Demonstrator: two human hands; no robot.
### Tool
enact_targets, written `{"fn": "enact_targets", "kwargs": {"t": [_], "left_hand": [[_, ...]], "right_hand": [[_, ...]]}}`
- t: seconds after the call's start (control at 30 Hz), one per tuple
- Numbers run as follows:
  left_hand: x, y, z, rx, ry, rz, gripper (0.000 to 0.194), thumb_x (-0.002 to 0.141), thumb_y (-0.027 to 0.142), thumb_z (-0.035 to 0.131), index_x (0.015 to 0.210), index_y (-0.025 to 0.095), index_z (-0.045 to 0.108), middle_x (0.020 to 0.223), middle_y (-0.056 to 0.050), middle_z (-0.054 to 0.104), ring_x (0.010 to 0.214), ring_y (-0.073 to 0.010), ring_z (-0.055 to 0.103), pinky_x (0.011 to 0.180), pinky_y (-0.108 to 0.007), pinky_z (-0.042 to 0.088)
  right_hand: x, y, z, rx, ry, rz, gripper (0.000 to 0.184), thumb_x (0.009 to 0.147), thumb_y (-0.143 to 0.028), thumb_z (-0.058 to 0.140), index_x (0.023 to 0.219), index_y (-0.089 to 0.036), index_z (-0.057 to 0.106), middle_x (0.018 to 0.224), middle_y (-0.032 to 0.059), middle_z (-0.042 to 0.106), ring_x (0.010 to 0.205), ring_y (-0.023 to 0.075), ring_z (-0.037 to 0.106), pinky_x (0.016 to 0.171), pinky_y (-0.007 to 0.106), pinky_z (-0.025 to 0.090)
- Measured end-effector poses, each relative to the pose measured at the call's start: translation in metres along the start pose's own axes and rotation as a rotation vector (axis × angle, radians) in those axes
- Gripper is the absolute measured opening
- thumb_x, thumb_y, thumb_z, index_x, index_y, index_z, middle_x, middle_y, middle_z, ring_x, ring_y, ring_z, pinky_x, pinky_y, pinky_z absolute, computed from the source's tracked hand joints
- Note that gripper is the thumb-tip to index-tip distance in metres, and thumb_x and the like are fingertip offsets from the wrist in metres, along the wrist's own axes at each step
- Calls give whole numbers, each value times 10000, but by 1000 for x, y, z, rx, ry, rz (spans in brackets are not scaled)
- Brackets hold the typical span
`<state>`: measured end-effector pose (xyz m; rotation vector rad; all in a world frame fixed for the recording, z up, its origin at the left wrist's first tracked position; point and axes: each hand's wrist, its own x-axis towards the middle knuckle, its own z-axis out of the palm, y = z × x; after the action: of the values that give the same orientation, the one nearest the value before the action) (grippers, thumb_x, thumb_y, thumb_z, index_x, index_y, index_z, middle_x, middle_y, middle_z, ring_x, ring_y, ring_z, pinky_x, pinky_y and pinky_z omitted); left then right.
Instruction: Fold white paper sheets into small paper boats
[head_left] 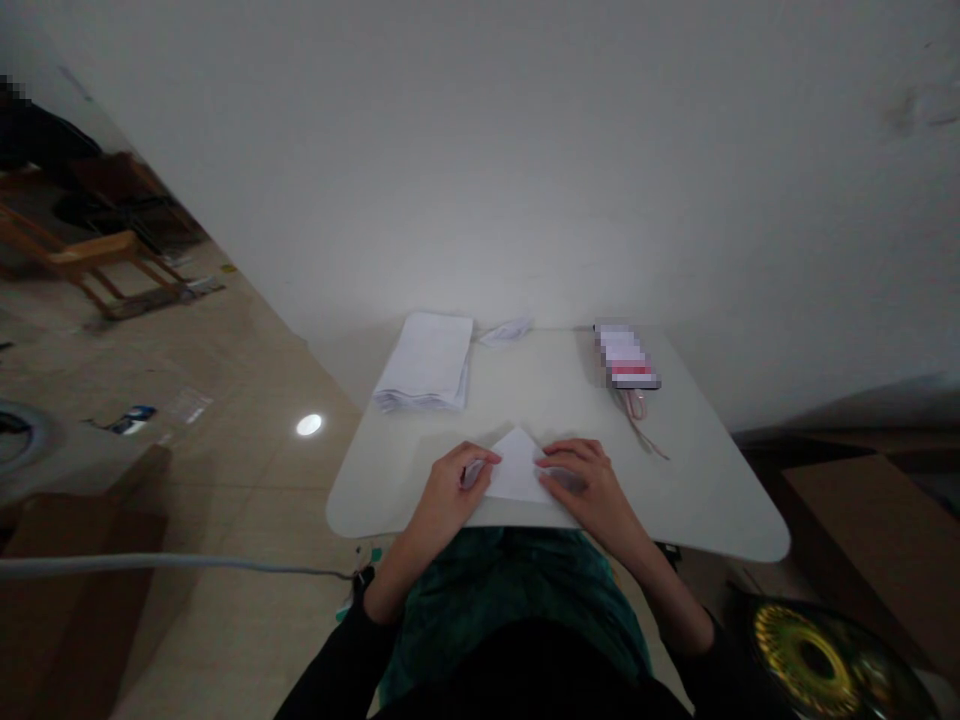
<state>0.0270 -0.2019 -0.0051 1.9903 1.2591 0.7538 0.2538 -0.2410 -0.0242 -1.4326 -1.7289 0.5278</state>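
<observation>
A small sheet of white paper [517,468], folded to a point at its far end, lies near the front edge of the white table [555,400]. My left hand [459,485] pinches the paper's left side between thumb and fingers. On the opposite side, my right hand [589,485] grips the right edge, its thumb and fingers at the border. A stack of folded white paper [427,360] rests at the back left of the table. Beside the stack is a small crumpled or folded paper piece [507,332].
A phone [627,356] with a pink strap [636,405] lies at the back right. The wall [540,200] rises behind the table. A cable [180,563] runs across the lower left. Cardboard boxes [877,510] stand at right; a wooden chair [97,250] is far left.
</observation>
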Motion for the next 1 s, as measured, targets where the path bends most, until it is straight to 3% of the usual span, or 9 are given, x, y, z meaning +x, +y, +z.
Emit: {"fn": "enact_targets", "kwargs": {"t": [0.1, 0.17, 0.23, 0.33, 0.43, 0.67, 0.77, 0.9, 1.0], "left_hand": [[-9, 1, -1, 260, 22, 72, 155, 881, 242, 585, 973, 237, 710, 1113, -70, 666, 1074, -254, 565, 947, -443, 404], [-15, 2, -4, 397, 36, 142, 163, 894, 270, 587, 1003, 254, 707, 1356, -80, 561, 1248, -288, 473, 1025, -497, 339], [-21, 2, -7, 451, -21, 257, 205, 925, 288, 548, 1074, 250, 683, 1468, -76, 479, 1319, -270, 431, 1073, -487, 298], [-30, -1, -8, 469, -141, 411, 329, 921, 354, 566, 1221, 223, 607, 1400, -99, 565, 1276, -247, 508, 1114, -479, 248], [-39, -5, -6, 501, -126, 470, 468, 887, 398, 625, 1307, 207, 546, 1363, -116, 602, 1261, -269, 540, 1121, -509, 204], [-44, -11, 2, 405, 56, 450, 213, 909, 323, 623, 1096, 230, 663, 1165, -63, 724, 1091, -212, 660, 1030, -433, 324], [-41, -12, 2, 352, 65, 414, 168, 897, 342, 643, 1015, 230, 683, 1115, -49, 739, 1048, -202, 673, 985, -413, 361], [-43, -14, 2, 382, 27, 475, 419, 811, 455, 723, 1143, 209, 653, 1200, -91, 702, 1097, -241, 642, 983, -430, 367], [-44, -15, 1, 413, -12, 468, 368, 869, 364, 678, 1204, 221, 631, 1212, -81, 693, 1104, -230, 623, 974, -415, 375]], "right_hand": [[-9, 1, -3, -217, -48, -93, 163, 864, -287, 664, 998, -295, 758, 1416, 87, 539, 1244, 349, 461, 952, 562, 401], [-13, 2, -5, -263, -146, -199, 245, 920, -228, 584, 1108, -302, 721, 1411, 70, 556, 1263, 311, 466, 983, 536, 391], [-16, 3, -7, -274, -244, -288, 325, 940, -212, 549, 1235, -299, 652, 1367, 63, 600, 1275, 280, 477, 1020, 517, 377], [-19, 5, -11, -280, -305, -324, 479, 880, -313, 658, 1348, -282, 559, 1410, 82, 566, 1307, 298, 467, 1043, 529, 368], [-23, 3, -12, -261, -313, -333, 601, 798, -344, 751, 1358, -268, 546, 1421, 103, 556, 1322, 316, 467, 1054, 533, 362], [-25, 0, -9, -166, -270, -320, 381, 827, -274, 721, 1203, -257, 660, 1299, 116, 644, 1255, 289, 558, 1028, 508, 379], [-20, 3, -8, -133, -253, -297, 270, 849, -293, 701, 1116, -252, 700, 1264, 108, 658, 1204, 270, 591, 1001, 487, 402], [-19, 6, -8, -120, -255, -329, 411, 771, -364, 785, 1152, -245, 687, 1292, 122, 638, 1213, 285, 581, 998, 493, 402], [-22, 10, -8, -116, -244, -360, 468, 753, -335, 803, 1193, -252, 668, 1292, 122, 642, 1232, 287, 572, 1008, 489, 400]]}}
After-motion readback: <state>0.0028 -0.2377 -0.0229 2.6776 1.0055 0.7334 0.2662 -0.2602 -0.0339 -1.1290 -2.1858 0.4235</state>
